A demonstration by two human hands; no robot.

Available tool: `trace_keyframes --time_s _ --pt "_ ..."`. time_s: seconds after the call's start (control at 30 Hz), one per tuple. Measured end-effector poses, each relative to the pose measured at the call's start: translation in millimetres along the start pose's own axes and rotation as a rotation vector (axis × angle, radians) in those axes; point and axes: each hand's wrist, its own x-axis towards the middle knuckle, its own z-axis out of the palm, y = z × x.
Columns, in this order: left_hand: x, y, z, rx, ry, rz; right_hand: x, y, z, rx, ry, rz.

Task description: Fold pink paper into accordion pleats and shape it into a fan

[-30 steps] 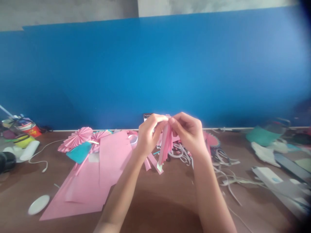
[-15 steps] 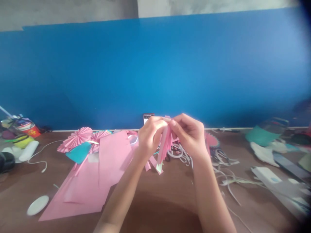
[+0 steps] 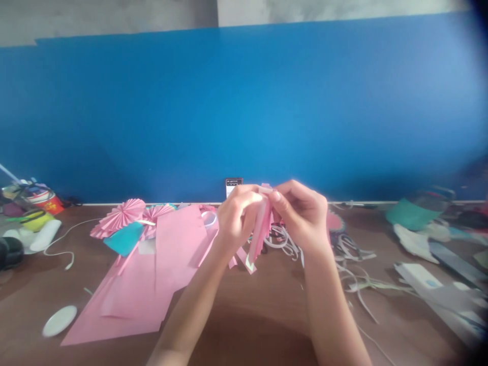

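Observation:
Held up above the desk is a pleated pink paper (image 3: 260, 231), its folds hanging downward. My left hand (image 3: 239, 213) is closed on its upper part. Across the top of the folds lies a short white strip (image 3: 266, 190); whether it is tape or paper I cannot tell. My right hand (image 3: 305, 216) pinches the strip's right end between thumb and forefinger, close against the paper. The fingertips partly hide the top of the folds.
Pink paper sheets (image 3: 133, 300) cover the left of the desk, with pleated pink fans (image 3: 124, 218) and a teal piece (image 3: 125, 239) behind. A phone (image 3: 233, 185) leans against the blue panel (image 3: 244, 101). White strips (image 3: 354, 254) and a white box (image 3: 419, 274) lie right.
My right hand has moved slightly right, a little away from my left, and more of the white strip shows between them. The pleated paper stays in my left hand.

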Motion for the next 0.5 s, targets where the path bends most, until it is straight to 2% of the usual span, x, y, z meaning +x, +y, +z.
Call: trace_keyframes --time_s 0.1,0.17,0.23,0.4,0.5 --pt "7.8 4.7 -5.1 -0.170 -0.101 -0.251 1.9 2.9 -4.6 -0.039 -0.014 0.003" --pt "14.4 5.6 -8.6 -0.261 -0.289 -0.391 4.1 5.5 -7.8 -0.074 -0.049 0.018" --pt "19.5 4.9 -11.1 -0.328 -0.374 -0.484 6.4 7.8 -8.8 -0.098 -0.078 0.030" --pt "22.7 4.7 -10.9 -0.452 -0.331 -0.661 9.6 10.1 0.6 -0.137 -0.089 0.041" --pt "22.0 4.6 -9.4 -0.373 -0.272 -0.681 10.4 10.9 4.6 -0.095 -0.143 0.093"
